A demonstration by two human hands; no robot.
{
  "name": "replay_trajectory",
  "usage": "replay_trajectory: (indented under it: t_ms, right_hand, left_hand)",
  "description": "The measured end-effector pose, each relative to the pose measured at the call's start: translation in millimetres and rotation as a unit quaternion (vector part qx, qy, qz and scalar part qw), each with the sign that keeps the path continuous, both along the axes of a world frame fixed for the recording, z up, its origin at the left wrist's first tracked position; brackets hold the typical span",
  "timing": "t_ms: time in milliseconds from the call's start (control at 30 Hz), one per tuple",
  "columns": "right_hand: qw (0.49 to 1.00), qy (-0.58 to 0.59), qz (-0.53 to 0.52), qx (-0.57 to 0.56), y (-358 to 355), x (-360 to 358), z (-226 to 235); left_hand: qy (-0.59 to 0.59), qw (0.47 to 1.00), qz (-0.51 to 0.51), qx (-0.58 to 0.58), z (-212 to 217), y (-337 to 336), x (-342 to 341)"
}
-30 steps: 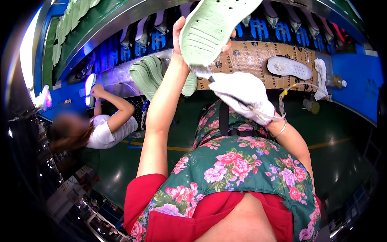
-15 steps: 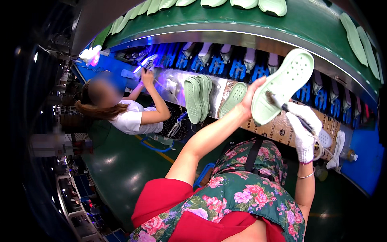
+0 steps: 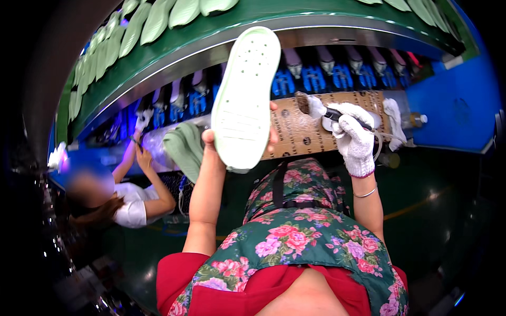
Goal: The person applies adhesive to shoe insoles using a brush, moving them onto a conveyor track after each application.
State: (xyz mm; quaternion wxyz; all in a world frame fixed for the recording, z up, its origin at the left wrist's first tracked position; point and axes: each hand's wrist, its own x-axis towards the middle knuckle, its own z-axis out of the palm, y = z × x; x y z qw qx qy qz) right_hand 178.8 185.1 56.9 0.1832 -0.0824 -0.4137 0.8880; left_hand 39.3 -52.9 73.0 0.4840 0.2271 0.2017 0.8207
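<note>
- Green curved conveyor up top w/ pale green soles lying in a row; blue racks below, brown cardboard sheet on bench.
- Our left hand closed round pale green shoe sole, held upright above bench.
- Our gloved right hand closed on brush, just right of sole, not touching.
- Co-worker at left.

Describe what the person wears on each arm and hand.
The left hand is bare, and its forearm is uncovered up to a red short sleeve. The right hand wears a white knitted work glove with a dark trim at the cuff; a thin silver bangle circles that wrist.
</note>
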Motion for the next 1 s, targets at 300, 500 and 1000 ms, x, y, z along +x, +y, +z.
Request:
replay_trajectory:
  t_ms: [300,500,1000]
  right_hand:
    - [0.986,-0.090,-0.138,-0.040,0,32,-57]
    - [0.972,-0.161,-0.156,-0.069,-8,42,-83]
    - [0.972,-0.172,-0.081,-0.136,-32,4,-82]
  left_hand:
    - [-0.155,0.973,0.104,0.139,22,171,-111]
    - [-0.184,0.978,-0.096,0.035,58,185,-75]
    - [0.447,0.660,0.549,-0.250,28,-27,-171]
